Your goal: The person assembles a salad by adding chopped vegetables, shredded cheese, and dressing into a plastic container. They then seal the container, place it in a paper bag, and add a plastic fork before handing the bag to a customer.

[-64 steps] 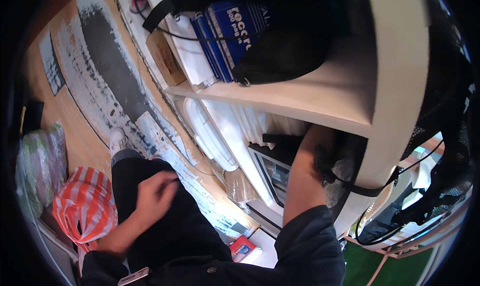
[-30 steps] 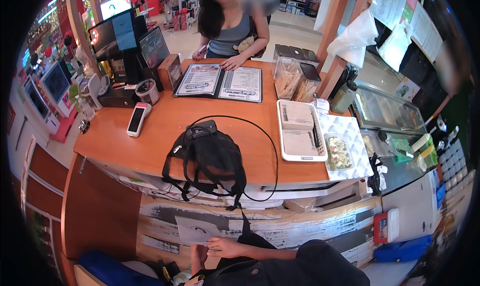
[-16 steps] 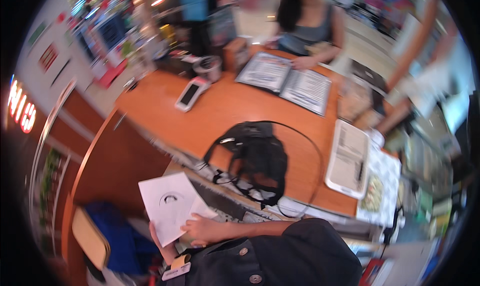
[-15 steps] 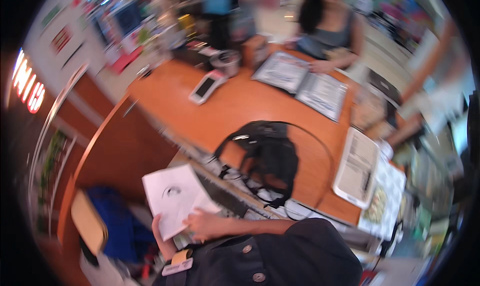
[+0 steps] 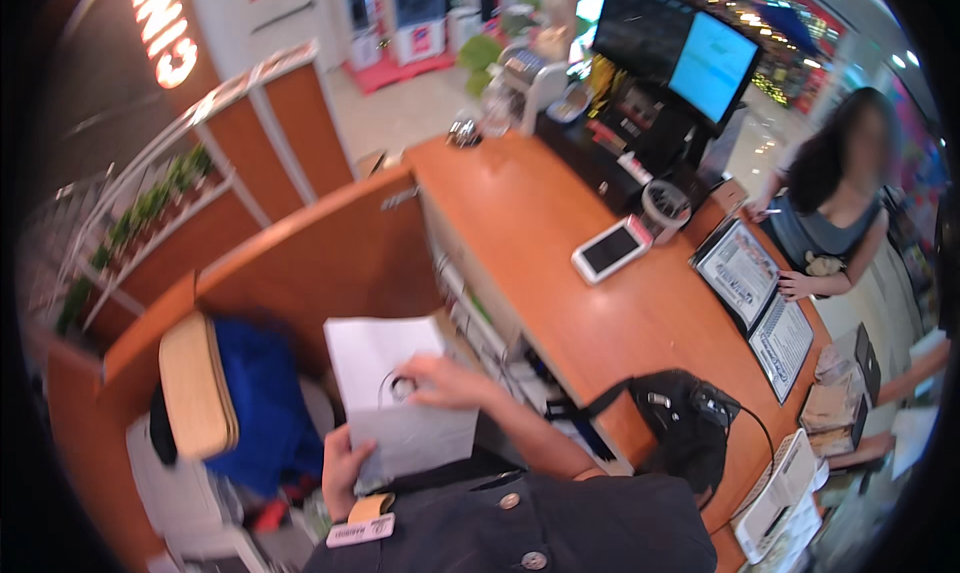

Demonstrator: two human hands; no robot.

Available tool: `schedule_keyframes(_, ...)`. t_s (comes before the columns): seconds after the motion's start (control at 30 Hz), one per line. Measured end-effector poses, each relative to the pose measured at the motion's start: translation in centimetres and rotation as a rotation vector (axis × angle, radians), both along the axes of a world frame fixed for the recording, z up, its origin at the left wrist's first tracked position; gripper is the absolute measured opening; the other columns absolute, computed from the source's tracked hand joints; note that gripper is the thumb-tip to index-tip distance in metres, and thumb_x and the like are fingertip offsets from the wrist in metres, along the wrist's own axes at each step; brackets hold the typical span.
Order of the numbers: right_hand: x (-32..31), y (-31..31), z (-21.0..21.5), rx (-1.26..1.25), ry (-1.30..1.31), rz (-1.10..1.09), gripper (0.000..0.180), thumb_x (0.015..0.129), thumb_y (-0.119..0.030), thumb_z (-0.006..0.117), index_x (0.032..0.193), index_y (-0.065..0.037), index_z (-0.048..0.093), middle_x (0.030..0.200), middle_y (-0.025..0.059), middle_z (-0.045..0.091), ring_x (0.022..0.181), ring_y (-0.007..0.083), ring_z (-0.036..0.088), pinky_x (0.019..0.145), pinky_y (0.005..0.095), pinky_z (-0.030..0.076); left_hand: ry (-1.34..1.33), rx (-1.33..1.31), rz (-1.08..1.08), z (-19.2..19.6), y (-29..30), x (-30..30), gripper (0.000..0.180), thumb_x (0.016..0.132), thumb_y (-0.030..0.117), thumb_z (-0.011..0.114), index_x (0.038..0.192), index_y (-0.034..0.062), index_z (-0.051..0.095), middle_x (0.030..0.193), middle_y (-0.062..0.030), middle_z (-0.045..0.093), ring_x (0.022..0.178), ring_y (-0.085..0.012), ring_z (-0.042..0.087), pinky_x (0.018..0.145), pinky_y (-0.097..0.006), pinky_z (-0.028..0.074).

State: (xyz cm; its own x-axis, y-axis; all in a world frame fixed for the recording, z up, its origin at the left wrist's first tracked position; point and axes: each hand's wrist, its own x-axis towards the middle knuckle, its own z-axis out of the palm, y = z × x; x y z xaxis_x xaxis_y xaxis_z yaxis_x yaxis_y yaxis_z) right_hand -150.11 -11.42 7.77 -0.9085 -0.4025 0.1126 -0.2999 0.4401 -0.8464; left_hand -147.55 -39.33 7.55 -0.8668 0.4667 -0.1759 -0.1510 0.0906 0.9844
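White paper (image 5: 385, 345) is held low in front of my body, its lower part a greyer, shaded panel (image 5: 420, 441); whether this is a fold or a second sheet I cannot tell. My left hand (image 5: 346, 467) grips the lower left edge, thumb over the front. My right hand (image 5: 445, 381) lies over the middle of the paper with its fingers bent together. At those fingertips shows a small dark curved mark or loop (image 5: 398, 385); whether it is printed or a loose thing is unclear.
An orange-brown counter (image 5: 500, 208) bears a white handheld device (image 5: 612, 250), an open menu folder (image 5: 745, 273), a black bag (image 5: 685, 428) and a screen (image 5: 712, 68). A person (image 5: 830, 213) stands across it. Left of me is a chair with a blue cloth (image 5: 262, 403).
My view has swung left, so the counter sits farther right. My right hand has moved up the paper to the dark mark, and the paper's lower part now looks like a separate grey panel.
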Motion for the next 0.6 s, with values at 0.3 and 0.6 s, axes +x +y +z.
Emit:
schedule_keyframes(0.3, -15.8, 7.2, 9.0, -0.23, -0.197, 0.423, 0.047, 0.093, -0.031, 0.058, 0.127, 0.0, 0.051, 0.102, 0.0086, 0.063, 0.093, 0.0178, 0.059, 0.082, 0.0327, 0.048, 0.25, 0.098, -0.132, 5.9, 3.6, -21.2, 0.064, 0.074, -0.013, 0.057, 0.131, 0.0084, 0.04, 0.103, -0.0123, 0.062, 0.091, -0.017, 0.061, 0.081, -0.028, 0.047)
schedule_keyframes(0.6, -22.5, 38.7, 24.6, 0.461, 0.909, -1.433, 0.02, 0.081, -0.004, 0.055, 0.1, -0.002, 0.057, 0.083, 0.0102, 0.065, 0.086, 0.0274, 0.061, 0.08, 0.0408, 0.045, 0.469, -0.015, -0.47, 6.7, 14.1, -37.7, 0.026, 0.066, -0.015, 0.058, 0.083, -0.0003, 0.072, 0.071, -0.0069, 0.062, 0.064, -0.0133, 0.057, 0.057, -0.023, 0.04)
